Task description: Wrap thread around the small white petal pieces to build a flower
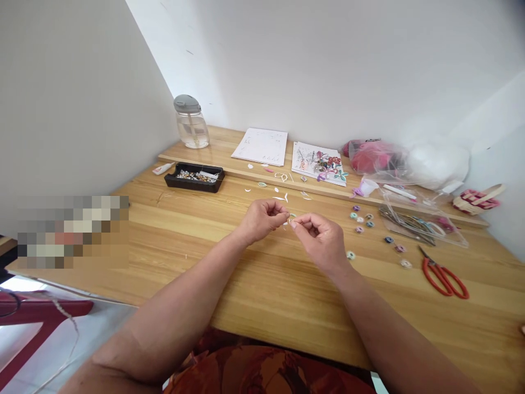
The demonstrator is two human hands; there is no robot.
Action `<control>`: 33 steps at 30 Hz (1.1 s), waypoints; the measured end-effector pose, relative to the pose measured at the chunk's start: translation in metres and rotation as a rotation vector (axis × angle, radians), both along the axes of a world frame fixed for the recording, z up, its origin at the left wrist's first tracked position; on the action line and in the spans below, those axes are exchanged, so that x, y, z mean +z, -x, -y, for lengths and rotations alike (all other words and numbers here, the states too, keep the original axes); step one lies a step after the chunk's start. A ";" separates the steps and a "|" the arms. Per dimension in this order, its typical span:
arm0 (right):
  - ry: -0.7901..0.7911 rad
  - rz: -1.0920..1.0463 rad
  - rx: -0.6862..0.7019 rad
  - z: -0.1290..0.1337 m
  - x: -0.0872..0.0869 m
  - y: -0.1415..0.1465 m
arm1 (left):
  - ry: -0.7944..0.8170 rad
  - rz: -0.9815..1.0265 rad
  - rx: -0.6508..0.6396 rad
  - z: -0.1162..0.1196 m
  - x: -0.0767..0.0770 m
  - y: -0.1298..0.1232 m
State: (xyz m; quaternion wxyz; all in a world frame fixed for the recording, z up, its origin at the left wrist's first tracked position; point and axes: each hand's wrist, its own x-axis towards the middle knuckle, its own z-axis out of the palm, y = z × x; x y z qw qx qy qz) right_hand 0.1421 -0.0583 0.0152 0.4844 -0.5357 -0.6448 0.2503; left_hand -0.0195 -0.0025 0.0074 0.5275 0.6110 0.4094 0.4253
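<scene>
Above the middle of the table, my left hand [264,219] and my right hand [322,236] face each other, fingertips nearly touching. Each is closed, thumb against forefinger. Between the fingertips shows a small pale piece with a bit of green [292,216], too small to name. Just beyond the hands lie several white leaf-shaped cut-outs [280,198] and a green-edged leaf piece [262,184]. To the right of my right hand are scattered several small thread bobbins [359,230] in different colours. One green bobbin [351,255] sits close to my right wrist.
Red-handled scissors [445,279] lie at right, near a clear plastic case [455,235] of tools. A black tray [194,186] of beads and a water bottle [192,123] stand back left. Papers [260,146] and colourful flower pieces [328,164] rest on the raised shelf.
</scene>
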 end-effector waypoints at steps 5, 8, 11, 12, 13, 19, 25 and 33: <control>0.024 -0.086 0.017 -0.013 0.002 -0.014 | 0.039 -0.018 -0.203 0.004 0.002 0.001; 0.202 -0.313 0.055 -0.021 -0.002 -0.018 | 0.080 0.032 -0.245 0.006 0.004 0.002; 0.405 -0.568 0.088 -0.022 -0.006 -0.014 | 0.083 0.102 -0.234 0.005 0.003 0.002; 0.461 -0.625 0.100 -0.021 -0.007 -0.012 | 0.078 0.128 -0.219 0.004 0.002 0.002; 0.505 -0.660 0.114 -0.019 -0.007 -0.009 | 0.073 0.152 -0.196 0.003 0.001 0.002; 0.464 -0.495 0.105 -0.008 -0.007 0.004 | 0.043 0.174 0.000 -0.001 -0.004 -0.003; 0.164 -0.129 0.013 -0.003 0.000 0.003 | -0.047 0.023 0.059 -0.002 -0.003 -0.003; 0.148 -0.227 0.053 -0.017 0.001 -0.017 | 0.049 0.001 -0.242 0.004 0.000 0.001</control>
